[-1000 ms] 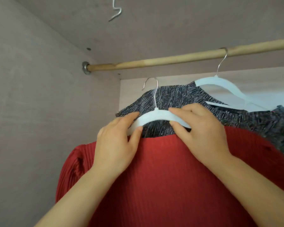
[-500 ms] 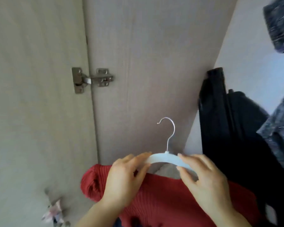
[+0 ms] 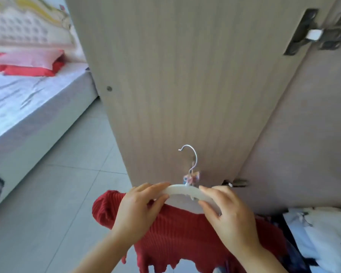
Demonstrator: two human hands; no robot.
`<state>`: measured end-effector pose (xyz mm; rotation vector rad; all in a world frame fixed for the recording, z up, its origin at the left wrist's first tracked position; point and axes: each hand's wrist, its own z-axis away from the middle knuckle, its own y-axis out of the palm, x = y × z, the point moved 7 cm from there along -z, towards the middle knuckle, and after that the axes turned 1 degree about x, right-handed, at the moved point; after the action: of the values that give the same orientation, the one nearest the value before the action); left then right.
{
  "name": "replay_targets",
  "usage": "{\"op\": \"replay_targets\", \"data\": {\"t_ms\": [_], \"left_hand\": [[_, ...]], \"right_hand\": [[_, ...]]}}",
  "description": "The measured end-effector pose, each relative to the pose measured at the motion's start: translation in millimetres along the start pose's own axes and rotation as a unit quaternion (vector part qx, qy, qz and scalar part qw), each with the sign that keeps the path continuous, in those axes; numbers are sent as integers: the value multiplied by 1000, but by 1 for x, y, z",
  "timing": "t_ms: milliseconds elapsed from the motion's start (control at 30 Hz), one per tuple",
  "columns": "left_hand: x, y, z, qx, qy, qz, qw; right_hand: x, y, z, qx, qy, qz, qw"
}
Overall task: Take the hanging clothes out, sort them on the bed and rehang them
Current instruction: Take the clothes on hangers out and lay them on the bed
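Out of the wardrobe comes the red sweater (image 3: 185, 233), still on its hanger (image 3: 183, 191).
At 6 o'clock, left hand (image 3: 138, 209) and right hand (image 3: 230, 215) pinch the hanger's shoulders, the knit draped beneath, lowered from the rod a second ago. Past the wardrobe door (image 3: 185, 75) at 12, the bed (image 3: 28, 99) waits at 10 o'clock.

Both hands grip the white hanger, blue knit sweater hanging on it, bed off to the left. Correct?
Not quite: the sweater is red, not blue, as the head view shows. The rest holds: the left hand and right hand both grip the white hanger, and the bed is off to the left.
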<state>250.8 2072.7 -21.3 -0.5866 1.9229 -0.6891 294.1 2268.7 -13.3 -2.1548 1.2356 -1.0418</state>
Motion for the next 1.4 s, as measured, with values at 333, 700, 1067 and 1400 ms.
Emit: {"op": "replay_targets", "data": {"t_ms": [333, 700, 1067, 1400], "left_hand": [[163, -158, 58, -133, -179, -68, 972], [321, -300, 101, -249, -289, -115, 917], [453, -404, 104, -350, -391, -147, 839], [560, -518, 74, -414, -446, -204, 767]], "right_hand": [[170, 174, -63, 158, -98, -155, 970], [352, 353, -110, 261, -164, -273, 911], [497, 511, -172, 340, -251, -340, 840], [639, 643, -251, 384, -319, -392, 772]]}}
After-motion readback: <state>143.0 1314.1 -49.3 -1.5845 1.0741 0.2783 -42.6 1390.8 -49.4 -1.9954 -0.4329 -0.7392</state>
